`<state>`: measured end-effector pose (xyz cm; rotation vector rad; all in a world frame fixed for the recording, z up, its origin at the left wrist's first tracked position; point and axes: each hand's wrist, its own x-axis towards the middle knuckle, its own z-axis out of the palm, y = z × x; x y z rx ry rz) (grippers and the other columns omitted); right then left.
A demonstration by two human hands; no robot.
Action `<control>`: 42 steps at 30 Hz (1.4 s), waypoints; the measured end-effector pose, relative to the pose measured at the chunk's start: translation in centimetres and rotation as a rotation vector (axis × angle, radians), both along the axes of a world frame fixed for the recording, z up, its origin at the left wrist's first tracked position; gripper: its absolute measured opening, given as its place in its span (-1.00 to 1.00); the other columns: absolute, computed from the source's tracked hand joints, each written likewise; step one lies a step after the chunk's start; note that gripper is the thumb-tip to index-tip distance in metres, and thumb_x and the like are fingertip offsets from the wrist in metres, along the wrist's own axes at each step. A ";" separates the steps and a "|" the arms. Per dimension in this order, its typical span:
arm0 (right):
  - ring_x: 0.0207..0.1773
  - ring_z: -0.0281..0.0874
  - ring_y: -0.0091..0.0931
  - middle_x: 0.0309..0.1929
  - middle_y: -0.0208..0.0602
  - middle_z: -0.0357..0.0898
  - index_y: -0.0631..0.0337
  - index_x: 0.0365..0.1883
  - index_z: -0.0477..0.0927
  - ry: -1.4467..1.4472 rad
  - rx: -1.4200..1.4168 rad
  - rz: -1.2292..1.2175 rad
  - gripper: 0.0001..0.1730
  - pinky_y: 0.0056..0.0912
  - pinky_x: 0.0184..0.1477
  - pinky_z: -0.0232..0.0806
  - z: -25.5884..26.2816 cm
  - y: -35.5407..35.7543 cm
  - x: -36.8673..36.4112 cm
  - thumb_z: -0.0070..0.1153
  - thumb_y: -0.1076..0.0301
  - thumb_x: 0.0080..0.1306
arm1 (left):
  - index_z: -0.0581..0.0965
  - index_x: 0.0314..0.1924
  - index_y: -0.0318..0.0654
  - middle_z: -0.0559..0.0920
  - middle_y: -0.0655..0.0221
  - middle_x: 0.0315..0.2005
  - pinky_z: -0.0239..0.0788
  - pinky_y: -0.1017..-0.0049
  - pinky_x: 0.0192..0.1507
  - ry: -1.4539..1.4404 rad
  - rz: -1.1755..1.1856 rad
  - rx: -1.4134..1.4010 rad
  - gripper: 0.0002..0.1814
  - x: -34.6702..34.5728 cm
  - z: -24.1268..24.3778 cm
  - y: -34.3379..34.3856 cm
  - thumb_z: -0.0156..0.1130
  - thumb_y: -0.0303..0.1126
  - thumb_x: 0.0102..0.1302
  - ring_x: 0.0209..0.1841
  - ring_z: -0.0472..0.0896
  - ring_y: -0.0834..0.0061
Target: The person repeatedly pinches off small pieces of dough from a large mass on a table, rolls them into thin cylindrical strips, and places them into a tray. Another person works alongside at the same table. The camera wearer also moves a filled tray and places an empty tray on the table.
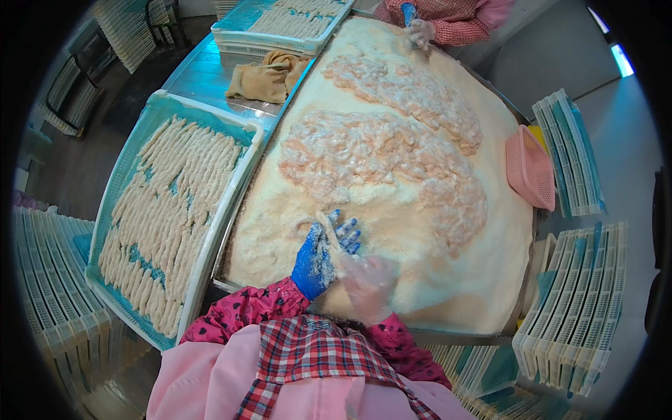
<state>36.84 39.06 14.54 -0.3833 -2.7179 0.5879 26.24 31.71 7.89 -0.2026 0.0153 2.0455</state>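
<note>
My left hand (315, 262), in a blue glove dusted with crumbs, cradles a thin coated strip of raw meat (329, 231) along its palm. Over the strip's lower end, my right hand (370, 286) in a clear plastic glove has its fingers closed; that hand is slightly blurred. Both hands are just above a wide bed of pale breadcrumbs (257, 247). Beyond them lies a long heap of wet, raw, pinkish meat strips (362, 147), partly dusted white. A second heap (409, 94) sits farther back.
At left, a white tray (210, 252) with a teal liner holds rows of coated strips (168, 210). Behind it are a tan cloth (262, 81) and more trays (262, 47). A pink basket (530, 168) and stacked crates (572, 304) stand right. A co-worker's gloved hand (421, 34) is at the far edge.
</note>
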 end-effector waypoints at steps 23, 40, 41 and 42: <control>0.03 0.41 -0.18 -0.01 -0.09 0.47 0.31 0.13 0.35 -0.107 0.061 0.540 -0.51 -0.22 0.10 0.28 -5.3 1.0 -10.5 0.03 0.48 0.19 | 0.13 0.30 -0.28 0.39 0.13 0.10 0.23 0.42 0.10 0.304 0.274 -0.563 -0.37 -13.4 -0.1 -9.3 -0.06 -0.08 0.36 0.15 0.35 0.26; -0.18 0.49 -0.29 -0.28 -0.23 0.54 0.27 -0.16 0.53 0.074 -0.174 -0.257 -0.80 -0.36 -0.08 0.36 -3.0 6.4 -2.2 0.05 0.49 0.22 | 0.44 0.10 -0.32 0.52 0.23 -0.05 0.24 0.40 0.09 1.004 0.412 -1.420 -0.46 -46.2 -7.2 -27.2 0.01 -0.01 0.33 -0.05 0.44 0.40; -0.17 0.50 -0.29 -0.28 -0.21 0.54 0.28 -0.11 0.51 0.184 -0.395 -0.414 -0.76 -0.37 -0.06 0.35 -3.0 7.8 -1.9 0.04 0.49 0.23 | 0.36 0.17 -0.36 0.43 0.23 0.09 0.13 0.39 0.21 1.385 0.569 -1.340 -0.53 -47.3 -10.1 -29.7 -0.11 -0.17 0.41 0.09 0.40 0.37; -0.16 0.50 -0.29 -0.28 -0.19 0.55 0.29 -0.06 0.50 0.325 -0.582 -0.593 -0.72 -0.38 -0.04 0.34 -3.5 8.9 -1.0 0.04 0.48 0.25 | 0.33 0.18 -0.36 0.42 0.24 0.11 0.11 0.42 0.23 1.461 0.613 -1.289 -0.56 -45.0 -10.3 -26.3 -0.17 -0.24 0.43 0.11 0.38 0.41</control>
